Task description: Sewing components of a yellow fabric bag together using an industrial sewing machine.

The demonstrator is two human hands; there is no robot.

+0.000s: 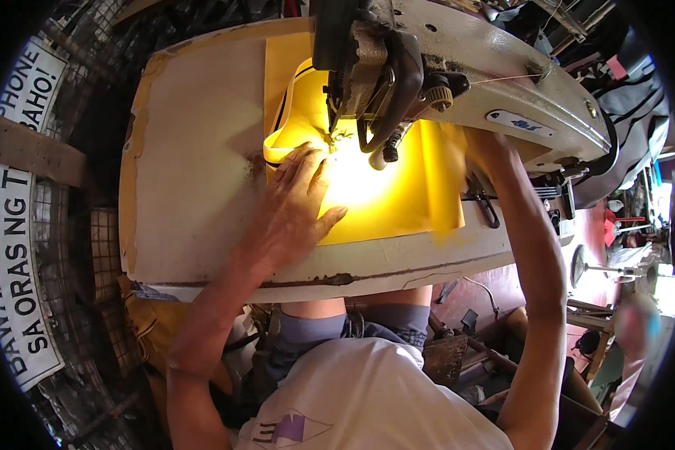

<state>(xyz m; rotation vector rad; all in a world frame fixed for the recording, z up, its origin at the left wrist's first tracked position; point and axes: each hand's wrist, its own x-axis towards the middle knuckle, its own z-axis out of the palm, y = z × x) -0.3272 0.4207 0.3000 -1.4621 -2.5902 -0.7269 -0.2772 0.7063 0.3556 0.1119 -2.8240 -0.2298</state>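
A sewing machine (495,90) stands over bright yellow fabric (382,214), lit by a lamp under its head. A yellow strip with dark edging (277,139) loops up at the fabric's left, beside the needle and presser foot (331,139). My left hand (305,196) lies on the fabric just left of and below the needle, thumb apart from the fingers. My right hand (486,148) is at the fabric's right, under the machine's arm, its fingers partly hidden and blurred; the fabric's right part there is smeared by motion. Dark-handled scissors (490,214) lie beside the fabric.
The worn pale table (180,150) has its front edge above my lap. A wire grille (105,255) and a lettered sign (22,292) are at the left. Yellow material (150,319) lies below left. Right of the table are a fan (581,266), cluttered parts and a reddish floor (476,292).
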